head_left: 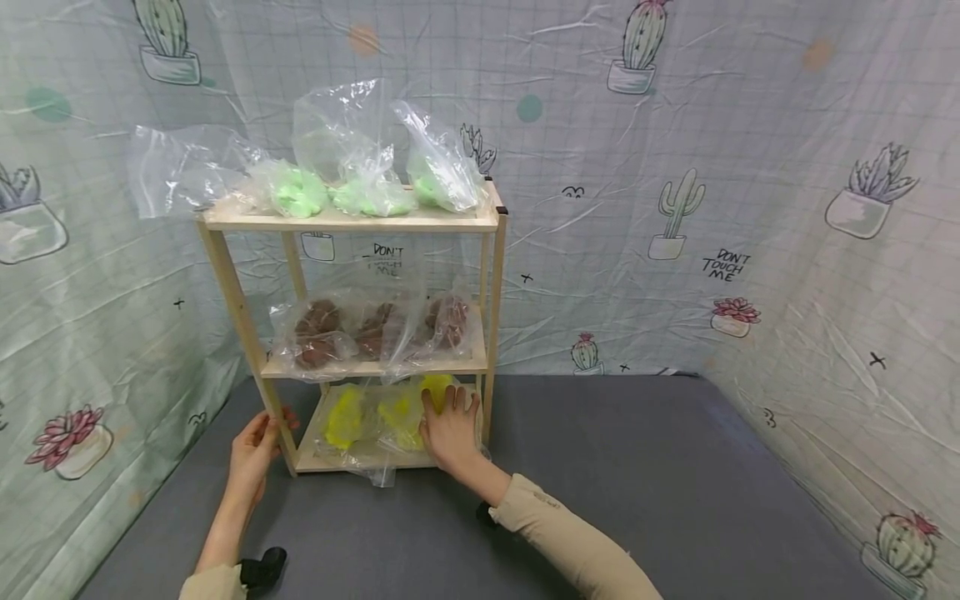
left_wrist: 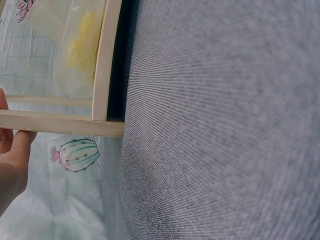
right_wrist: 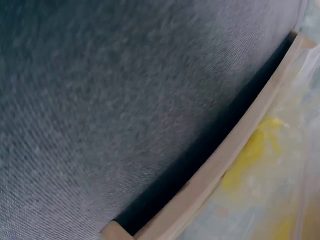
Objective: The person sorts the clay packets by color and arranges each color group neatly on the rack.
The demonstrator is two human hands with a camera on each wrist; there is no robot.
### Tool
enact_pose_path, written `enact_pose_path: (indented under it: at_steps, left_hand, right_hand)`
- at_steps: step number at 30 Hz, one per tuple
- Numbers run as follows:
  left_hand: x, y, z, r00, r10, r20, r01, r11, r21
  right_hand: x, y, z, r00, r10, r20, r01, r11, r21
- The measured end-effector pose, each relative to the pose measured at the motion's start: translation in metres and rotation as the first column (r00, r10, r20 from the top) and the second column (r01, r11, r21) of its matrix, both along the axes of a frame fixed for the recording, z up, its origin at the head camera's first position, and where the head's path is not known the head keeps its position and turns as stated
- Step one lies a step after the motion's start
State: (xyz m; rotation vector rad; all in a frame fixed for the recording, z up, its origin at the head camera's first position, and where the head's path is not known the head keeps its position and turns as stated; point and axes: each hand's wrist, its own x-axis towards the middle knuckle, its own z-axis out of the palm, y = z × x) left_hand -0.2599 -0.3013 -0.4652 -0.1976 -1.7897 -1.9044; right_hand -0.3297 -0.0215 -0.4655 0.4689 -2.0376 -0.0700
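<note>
My left hand grips the front left post of a three-tier wooden shelf, low down. The left wrist view shows its fingers and thumb on either side of the post. My right hand reaches onto the bottom tier, fingers spread over the rightmost clear bag of yellow stuff. It partly covers that bag. Left of it lie a middle yellow bag and a left yellow bag. The right wrist view shows the bottom front rail with yellow bags behind it, but no hand.
Clear bags with brown lumps fill the middle tier. On the top tier sit bags with light green stuff, one overhanging the left end. The shelf stands on a dark grey tabletop, before a cactus-print curtain.
</note>
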Motion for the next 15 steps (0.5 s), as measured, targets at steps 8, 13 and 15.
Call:
enact_pose_path:
  at_steps: [8, 13, 15]
  left_hand:
    - [-0.001, 0.0, 0.001, 1.0, 0.01, 0.008, -0.01, 1.0, -0.014]
    - [-0.001, -0.001, 0.001, 1.0, 0.019, 0.014, -0.018, 1.0, -0.017]
    - [0.0, -0.001, 0.001, 1.0, 0.022, 0.016, -0.022, 0.999, -0.024]
  right_hand:
    - [-0.011, 0.0, -0.008, 0.996, -0.023, 0.083, 0.023, 1.0, 0.005]
    - [-0.012, 0.001, -0.007, 0.969, -0.038, 0.242, 0.04, 0.999, -0.004]
    - [-0.013, 0.001, -0.006, 0.953, -0.031, 0.301, 0.037, 0.999, -0.015]
